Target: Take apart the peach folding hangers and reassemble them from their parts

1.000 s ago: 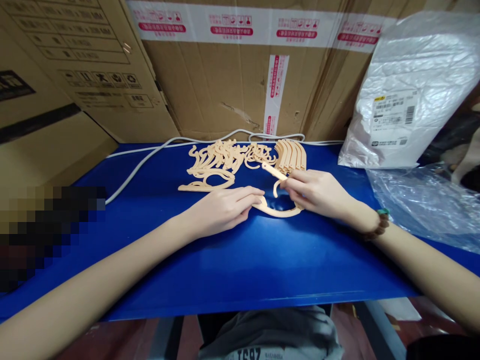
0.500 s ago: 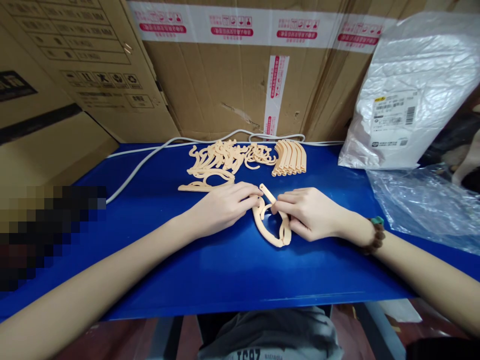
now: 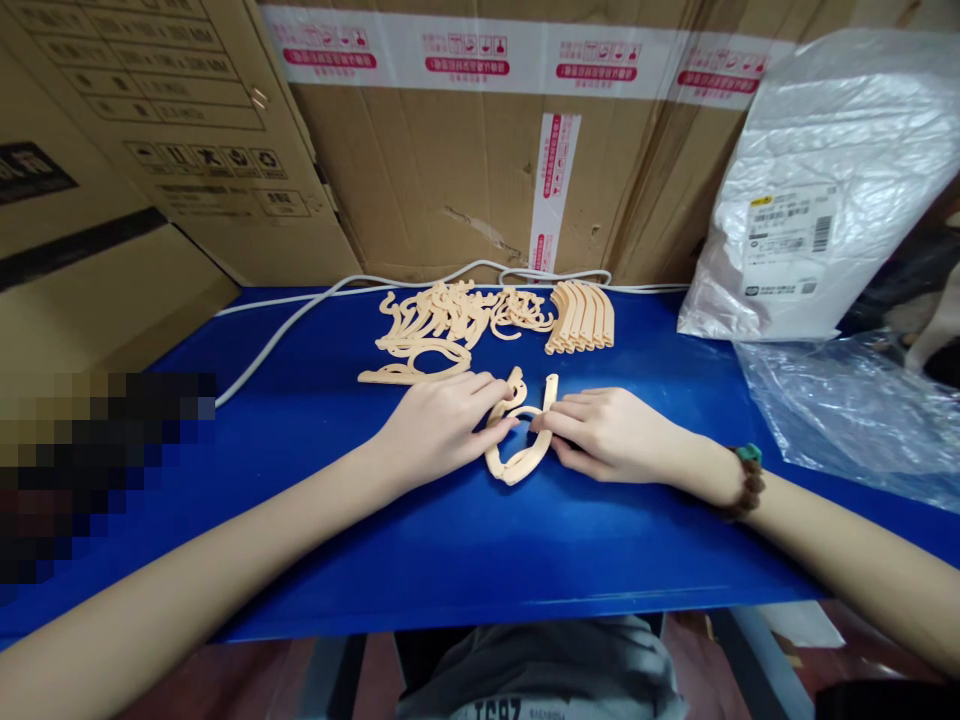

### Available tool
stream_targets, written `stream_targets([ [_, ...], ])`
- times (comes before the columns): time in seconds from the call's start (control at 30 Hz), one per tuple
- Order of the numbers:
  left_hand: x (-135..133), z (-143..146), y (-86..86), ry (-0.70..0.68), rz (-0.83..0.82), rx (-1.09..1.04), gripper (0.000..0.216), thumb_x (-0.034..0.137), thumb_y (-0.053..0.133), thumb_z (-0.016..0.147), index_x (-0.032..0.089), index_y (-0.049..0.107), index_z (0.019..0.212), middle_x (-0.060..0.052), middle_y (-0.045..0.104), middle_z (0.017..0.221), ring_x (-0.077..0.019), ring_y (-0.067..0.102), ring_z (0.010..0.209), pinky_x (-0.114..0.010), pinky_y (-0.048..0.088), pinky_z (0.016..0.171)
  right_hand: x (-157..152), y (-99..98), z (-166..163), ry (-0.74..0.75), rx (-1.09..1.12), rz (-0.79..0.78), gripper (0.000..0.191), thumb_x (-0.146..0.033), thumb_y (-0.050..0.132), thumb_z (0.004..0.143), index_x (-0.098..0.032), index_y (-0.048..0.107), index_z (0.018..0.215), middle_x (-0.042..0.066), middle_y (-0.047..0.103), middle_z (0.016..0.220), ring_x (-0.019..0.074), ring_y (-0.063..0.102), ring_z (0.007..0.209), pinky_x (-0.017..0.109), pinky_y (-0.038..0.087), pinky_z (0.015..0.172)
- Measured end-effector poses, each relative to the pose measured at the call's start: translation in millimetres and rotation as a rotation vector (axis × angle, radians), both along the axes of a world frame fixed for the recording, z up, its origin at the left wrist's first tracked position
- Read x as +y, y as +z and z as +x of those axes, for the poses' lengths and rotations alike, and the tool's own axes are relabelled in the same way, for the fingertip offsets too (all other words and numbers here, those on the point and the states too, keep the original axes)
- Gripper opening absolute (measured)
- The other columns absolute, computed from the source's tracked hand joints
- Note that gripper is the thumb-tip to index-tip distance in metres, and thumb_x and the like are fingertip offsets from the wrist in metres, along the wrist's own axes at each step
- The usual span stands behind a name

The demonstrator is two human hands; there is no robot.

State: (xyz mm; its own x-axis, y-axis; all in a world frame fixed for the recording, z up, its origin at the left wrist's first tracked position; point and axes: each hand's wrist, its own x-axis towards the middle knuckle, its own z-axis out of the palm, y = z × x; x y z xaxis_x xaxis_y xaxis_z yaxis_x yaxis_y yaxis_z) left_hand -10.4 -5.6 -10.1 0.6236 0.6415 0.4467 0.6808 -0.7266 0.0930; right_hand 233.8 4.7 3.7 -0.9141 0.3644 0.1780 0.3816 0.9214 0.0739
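Observation:
Between my hands, over the blue table, is a beige plastic folding clothes hanger (image 3: 517, 469), its jointed arms bent into a loop. My left hand (image 3: 450, 415) grips its left side, thumb and fingers closed around the curved arm near the hooked end. On the opposite side, my right hand (image 3: 606, 432) pinches the other arm, whose straight end with a small hole sticks up above the fingers. A thin curved piece spans the loop between the fingertips. The parts under my fingers are hidden.
Behind lie a pile of beige curved arms (image 3: 435, 315), a heap of small hooks (image 3: 523, 310) and a neat row of curved pieces (image 3: 581, 318). A folded hanger (image 3: 420, 362) rests left. A white cable (image 3: 262, 362), cardboard boxes (image 3: 450, 170) and a plastic mailer bag (image 3: 810, 200) border the table.
The hanger has turned and shifted slightly left, and its straight end now points upward instead of up-left. My left hand's grip has moved lower on its side; both hands stay on it.

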Motion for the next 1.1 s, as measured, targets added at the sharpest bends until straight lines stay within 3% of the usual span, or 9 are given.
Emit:
stream_targets([
  [0.13, -1.0, 2.1, -2.4, -0.042, -0.235, -0.137, 0.012, 0.027, 0.056, 0.095, 0.018, 0.064, 0.097, -0.002, 0.067, 0.091, -0.0157, 0.063, 0.081, -0.026, 0.047, 0.067, -3.9, -1.9, -2.0, 0.040, -0.011, 0.055, 0.023, -0.022, 0.044, 0.098, -0.013, 0.063, 0.106, 0.005, 0.068, 0.080, 0.0169, 0.059, 0.069, 0.030, 0.039, 0.063],
  [0.23, -1.4, 4.1, -3.3, -0.053, -0.324, -0.214, 0.009, 0.022, 0.057, 0.094, 0.019, 0.064, 0.099, -0.001, 0.066, 0.094, -0.0145, 0.062, 0.081, -0.026, 0.047, 0.068, -6.4, -2.2, -3.6, 0.043, -0.005, 0.083, 0.025, -0.023, 0.042, 0.100, -0.013, 0.064, 0.106, 0.005, 0.069, 0.080, 0.0169, 0.060, 0.068, 0.031, 0.040, 0.065],
  [0.4, 1.1, 3.8, -3.2, -0.106, -0.237, -0.159, 0.012, 0.022, 0.053, 0.097, 0.018, 0.064, 0.100, -0.004, 0.069, 0.099, -0.0181, 0.063, 0.090, -0.031, 0.048, 0.077, -5.6, -6.2, -3.3, 0.030, 0.014, 0.100, 0.028, -0.028, 0.042, 0.102, -0.013, 0.064, 0.111, 0.006, 0.071, 0.083, 0.0171, 0.063, 0.070, 0.031, 0.041, 0.066],
  [0.6, 7.6, 0.9, -5.1, -0.146, -0.140, -0.077, 0.016, 0.019, 0.051, 0.099, 0.017, 0.066, 0.104, -0.004, 0.069, 0.093, -0.0183, 0.060, 0.084, -0.031, 0.047, 0.075, -3.3, -7.5, -2.0, 0.001, 0.035, 0.049, 0.029, -0.029, 0.042, 0.102, -0.014, 0.063, 0.117, 0.006, 0.072, 0.089, 0.0165, 0.065, 0.075, 0.030, 0.043, 0.069],
  [0.73, 10.6, -0.2, -5.5, -0.163, -0.120, -0.062, 0.019, 0.020, 0.050, 0.099, 0.015, 0.066, 0.107, -0.006, 0.070, 0.094, -0.0197, 0.062, 0.085, -0.033, 0.049, 0.076, -3.7, -2.1, -2.6, -0.035, 0.095, 0.113, 0.031, -0.030, 0.043, 0.102, -0.013, 0.062, 0.120, 0.006, 0.072, 0.085, 0.0157, 0.063, 0.070, 0.030, 0.042, 0.068],
  [0.87, 12.0, -0.6, -5.5, -0.168, -0.097, -0.055, 0.021, 0.020, 0.048, 0.100, 0.015, 0.066, 0.111, -0.006, 0.071, 0.098, -0.0199, 0.064, 0.088, -0.034, 0.051, 0.078, 1.7, 2.3, -3.6, -0.134, 0.110, 0.172, 0.028, -0.029, 0.043, 0.101, -0.014, 0.067, 0.103, 0.004, 0.071, 0.079, 0.0154, 0.060, 0.066, 0.030, 0.038, 0.066],
  [1.1, 14.3, -2.3, -9.4, -0.202, 0.015, -0.022, 0.021, 0.019, 0.049, 0.099, 0.013, 0.069, 0.100, -0.009, 0.073, 0.102, -0.0216, 0.067, 0.092, -0.036, 0.053, 0.084, 33.1, 21.1, -20.1, -0.385, 0.010, 0.124, 0.027, -0.030, 0.045, 0.099, -0.014, 0.067, 0.102, 0.010, 0.072, 0.093, 0.0213, 0.065, 0.084, 0.031, 0.038, 0.070],
])
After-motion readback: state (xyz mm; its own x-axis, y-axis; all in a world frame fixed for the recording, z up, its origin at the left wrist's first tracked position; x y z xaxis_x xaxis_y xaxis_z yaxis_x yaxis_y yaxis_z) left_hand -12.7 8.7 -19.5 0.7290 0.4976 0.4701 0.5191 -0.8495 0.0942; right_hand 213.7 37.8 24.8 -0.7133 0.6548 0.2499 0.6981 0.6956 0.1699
